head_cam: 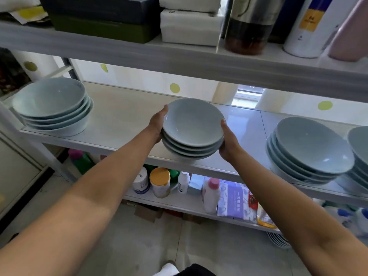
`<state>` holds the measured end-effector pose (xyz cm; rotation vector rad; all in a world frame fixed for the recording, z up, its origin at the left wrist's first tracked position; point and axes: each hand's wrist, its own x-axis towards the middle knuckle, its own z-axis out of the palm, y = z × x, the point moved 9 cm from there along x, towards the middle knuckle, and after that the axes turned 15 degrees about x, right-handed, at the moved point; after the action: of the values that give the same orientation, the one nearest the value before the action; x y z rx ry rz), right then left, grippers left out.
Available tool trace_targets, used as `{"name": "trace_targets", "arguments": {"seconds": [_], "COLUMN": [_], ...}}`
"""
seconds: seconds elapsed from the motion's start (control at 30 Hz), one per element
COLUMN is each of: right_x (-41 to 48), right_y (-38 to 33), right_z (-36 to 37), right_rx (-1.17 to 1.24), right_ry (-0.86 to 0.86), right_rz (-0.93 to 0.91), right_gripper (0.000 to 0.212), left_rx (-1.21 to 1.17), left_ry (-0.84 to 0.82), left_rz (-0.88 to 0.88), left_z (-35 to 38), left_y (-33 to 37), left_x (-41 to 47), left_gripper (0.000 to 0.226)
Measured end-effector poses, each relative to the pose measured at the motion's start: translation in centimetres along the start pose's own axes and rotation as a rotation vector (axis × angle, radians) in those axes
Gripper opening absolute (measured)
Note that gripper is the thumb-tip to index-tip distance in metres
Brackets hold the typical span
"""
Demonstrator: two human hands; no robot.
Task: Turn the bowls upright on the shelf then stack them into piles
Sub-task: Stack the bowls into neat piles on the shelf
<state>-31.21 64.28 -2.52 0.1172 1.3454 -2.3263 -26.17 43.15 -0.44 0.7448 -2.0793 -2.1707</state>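
A pile of several pale blue bowls [193, 124], all upright, is at the front edge of the middle shelf [123, 116], centre of the view. My left hand [158, 122] grips its left side and my right hand [228, 142] grips its right side. Whether the pile rests on the shelf or hangs just above it, I cannot tell. Another upright pile of blue bowls [52, 105] stands at the shelf's left end. A third pile [308, 148] stands at the right, with a further pile [360, 148] cut off by the frame edge.
The upper shelf [179, 62] overhangs close above, carrying dark boxes [103, 14], tissue packs [191, 26], a jar [249, 26] and tall containers. The lower shelf holds bottles [211, 194], cans [160, 182] and packets. Floor lies below.
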Motion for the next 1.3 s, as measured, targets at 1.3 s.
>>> {"name": "trace_targets", "arguments": {"seconds": [1.3], "right_x": [-7.9], "right_y": [-14.5], "right_z": [-3.9], "right_rx": [-1.031], "right_ry": [0.146], "right_rz": [0.004], "right_gripper": [0.075], "left_rx": [1.336], "left_ry": [0.197], "left_rz": [0.289], "left_z": [9.2], "left_y": [5.2], "left_x": [-2.8], "left_gripper": [0.073]}}
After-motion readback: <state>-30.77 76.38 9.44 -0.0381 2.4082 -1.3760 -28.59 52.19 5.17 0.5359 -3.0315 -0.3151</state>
